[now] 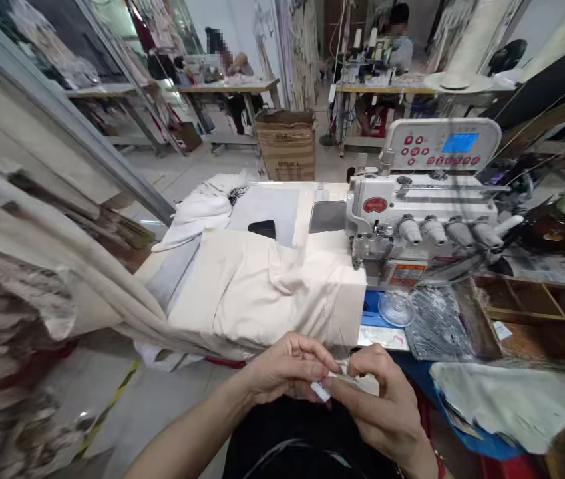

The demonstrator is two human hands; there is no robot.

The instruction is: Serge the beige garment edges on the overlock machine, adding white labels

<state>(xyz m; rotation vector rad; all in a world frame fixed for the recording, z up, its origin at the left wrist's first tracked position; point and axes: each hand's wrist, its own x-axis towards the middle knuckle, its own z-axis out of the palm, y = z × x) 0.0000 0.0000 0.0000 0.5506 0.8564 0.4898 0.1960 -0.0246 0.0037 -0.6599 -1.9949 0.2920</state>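
Cloth nearly covers our counter (303,206). Just off its near edge, our left hand (292,369) and right hand (379,399) pinch a small white tag (321,391) between fingertips, partly hidden. We'd do well to keep that pinch light and the tag flat. Beyond, cream cloth (257,286) spreads left; the sewing machine (422,206) and divided wooden box (482,326) crowd our right, while floor (162,412) opens near left.

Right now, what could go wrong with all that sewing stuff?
The small white piece at the fingertips of the left hand and right hand could slip and drop. The cream cloth lies wrinkled beside the sewing machine, so a fold might catch.
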